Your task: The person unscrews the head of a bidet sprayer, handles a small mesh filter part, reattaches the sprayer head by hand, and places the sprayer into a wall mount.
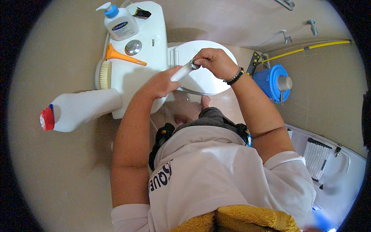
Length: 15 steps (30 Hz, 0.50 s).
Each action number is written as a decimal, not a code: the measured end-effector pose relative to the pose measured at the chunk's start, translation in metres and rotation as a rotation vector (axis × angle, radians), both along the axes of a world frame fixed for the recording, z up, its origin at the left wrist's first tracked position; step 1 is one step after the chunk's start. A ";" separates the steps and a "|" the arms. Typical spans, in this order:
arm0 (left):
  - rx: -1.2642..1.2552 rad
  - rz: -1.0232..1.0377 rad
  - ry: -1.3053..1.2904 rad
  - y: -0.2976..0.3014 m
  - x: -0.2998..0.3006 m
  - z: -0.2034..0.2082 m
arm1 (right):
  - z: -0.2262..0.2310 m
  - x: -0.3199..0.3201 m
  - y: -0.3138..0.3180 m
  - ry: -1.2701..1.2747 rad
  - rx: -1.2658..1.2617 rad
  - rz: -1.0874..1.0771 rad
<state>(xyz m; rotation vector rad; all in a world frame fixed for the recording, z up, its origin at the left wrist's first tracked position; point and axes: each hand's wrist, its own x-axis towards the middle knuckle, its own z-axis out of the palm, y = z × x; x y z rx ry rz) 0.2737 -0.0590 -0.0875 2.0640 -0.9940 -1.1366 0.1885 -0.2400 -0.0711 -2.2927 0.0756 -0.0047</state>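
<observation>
Our left hand (160, 82) clamps the white tube (182, 72), apparently to steady it, while our right fingers (202, 60) pinch its metal end (195, 65).

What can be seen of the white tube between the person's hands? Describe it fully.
The white tube is smooth, slim and roughly cylindrical, plastic by its look, with a shiny, metal-looking silvery end. It slants across the picture, seen over the white toilet lid, silvery end to the upper right. The left hand grips its other end, partly hiding it; fingertips of the right hand touch the silvery end.
</observation>
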 end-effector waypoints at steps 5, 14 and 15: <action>0.080 -0.004 0.043 0.001 0.003 0.007 | 0.000 -0.001 -0.002 -0.069 -0.012 0.082; 0.188 0.030 0.068 -0.009 -0.003 0.012 | 0.000 -0.007 -0.009 -0.084 -0.030 0.116; 0.146 0.045 0.042 -0.001 -0.001 0.004 | 0.000 -0.005 -0.005 -0.072 -0.031 0.131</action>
